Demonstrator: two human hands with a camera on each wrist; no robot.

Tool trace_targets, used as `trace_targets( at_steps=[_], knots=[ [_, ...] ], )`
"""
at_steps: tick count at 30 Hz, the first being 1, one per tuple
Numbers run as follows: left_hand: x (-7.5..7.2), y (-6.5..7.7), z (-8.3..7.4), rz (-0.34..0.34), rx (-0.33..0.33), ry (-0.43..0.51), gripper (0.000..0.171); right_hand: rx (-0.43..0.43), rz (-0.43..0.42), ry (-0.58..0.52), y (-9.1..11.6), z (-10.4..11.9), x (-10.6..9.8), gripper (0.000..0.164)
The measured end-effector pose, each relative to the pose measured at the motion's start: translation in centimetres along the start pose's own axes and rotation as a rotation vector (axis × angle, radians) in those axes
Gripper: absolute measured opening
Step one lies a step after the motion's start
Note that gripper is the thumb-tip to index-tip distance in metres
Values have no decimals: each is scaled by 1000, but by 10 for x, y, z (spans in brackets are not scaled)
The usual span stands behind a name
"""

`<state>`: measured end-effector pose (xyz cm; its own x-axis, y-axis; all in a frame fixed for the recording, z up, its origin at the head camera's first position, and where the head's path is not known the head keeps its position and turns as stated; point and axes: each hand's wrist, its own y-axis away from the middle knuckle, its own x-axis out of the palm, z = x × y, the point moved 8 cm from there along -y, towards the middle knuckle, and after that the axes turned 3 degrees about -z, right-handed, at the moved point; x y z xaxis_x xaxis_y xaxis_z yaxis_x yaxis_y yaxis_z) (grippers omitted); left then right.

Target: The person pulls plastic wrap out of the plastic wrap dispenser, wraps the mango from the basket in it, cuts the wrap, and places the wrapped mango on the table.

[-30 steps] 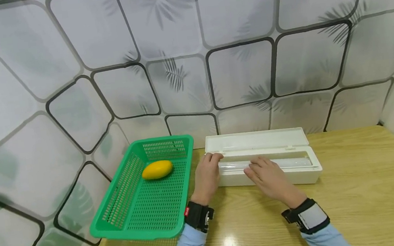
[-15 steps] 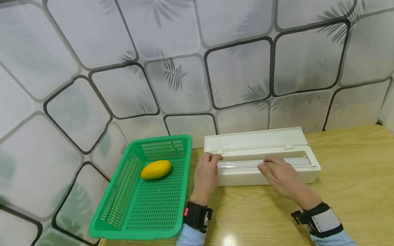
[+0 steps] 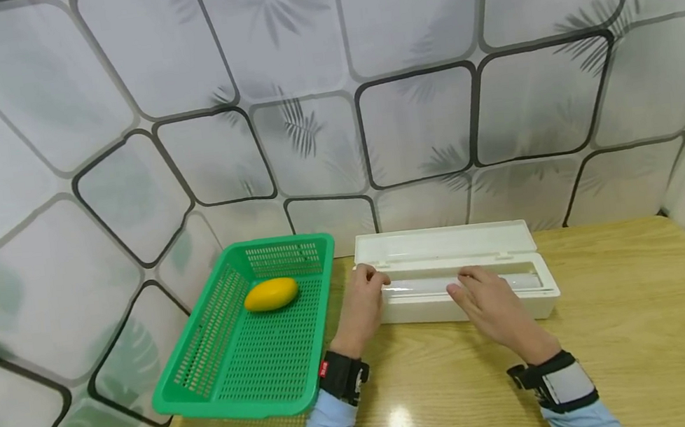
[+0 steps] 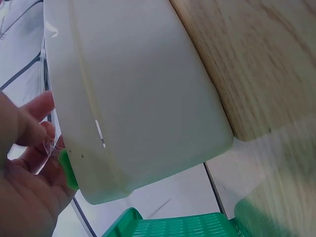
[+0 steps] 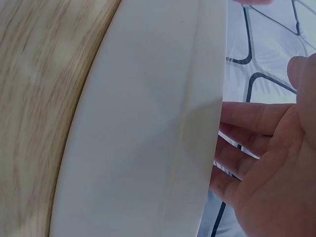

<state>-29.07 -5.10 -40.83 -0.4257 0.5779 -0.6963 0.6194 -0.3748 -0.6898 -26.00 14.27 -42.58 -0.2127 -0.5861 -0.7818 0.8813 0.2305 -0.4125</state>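
A long white cling film dispenser box lies on the table with its lid tipped back. A roll of clear cling film rests inside. At the box's left end, my left hand pinches a bit of clear film between thumb and fingers; the left wrist view shows it beside a small green piece at the box edge. My right hand reaches over the front edge with fingers extended, fingertips on the roll. In the right wrist view those fingertips disappear behind the white wall.
Left of the box stands a green plastic basket with a yellow mango in it. The wooden table extends to the right. A patterned curtain-like backdrop rises close behind the box and basket.
My right hand has slid rightward along the roll, then stayed there. My left hand remains at the box's left end, its fingers slightly more curled. Box and basket have not moved.
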Motion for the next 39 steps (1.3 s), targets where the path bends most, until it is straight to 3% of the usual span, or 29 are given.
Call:
trace_targets(
  at_steps=[4, 11, 23, 31, 39],
  knots=[
    [-1, 0, 0, -23, 0, -22, 22, -9, 5, -5, 0, -1, -1, 51],
    [-10, 0, 9, -92, -59, -6, 28, -55, -4, -2, -4, -4, -6, 45],
    [-12, 1, 10, -115, -35, -96, 34, 21, 53, 12, 2, -15, -8, 43],
    [-19, 3, 10, -161, -51, -154, 33, 103, 51, 18, 10, -32, -26, 42],
    [-18, 3, 9, -128, -78, -141, 30, 108, 43, 104, 15, -33, -40, 36]
  ],
)
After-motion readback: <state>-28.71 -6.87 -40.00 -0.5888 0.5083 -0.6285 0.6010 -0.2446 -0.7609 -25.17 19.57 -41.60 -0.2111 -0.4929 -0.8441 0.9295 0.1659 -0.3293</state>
